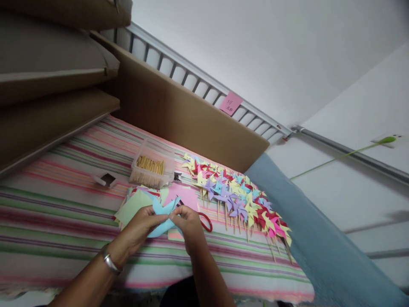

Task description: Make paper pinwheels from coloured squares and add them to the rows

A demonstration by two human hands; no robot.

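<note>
A light blue paper pinwheel (161,228), its blades partly folded, is held in the air between both hands. My left hand (139,228) grips it from the left with thumb and fingers closed on the paper. From the right, my right hand (188,224) pinches it near the middle; whether a pin sits there is hidden by the fingertips. Under and behind the hands lie cut paper sheets, a green one (136,207) and a pink one (188,196) on top. Red-handled scissors (206,222) rest just right of my right hand.
A clear plastic box (150,164) of short wooden sticks stands behind the papers, a small open box (107,180) to its left. Finished pinwheels on sticks (239,192) lie in rows at right. Cardboard (188,115) stands along the back; large packages (57,81) are stacked at left.
</note>
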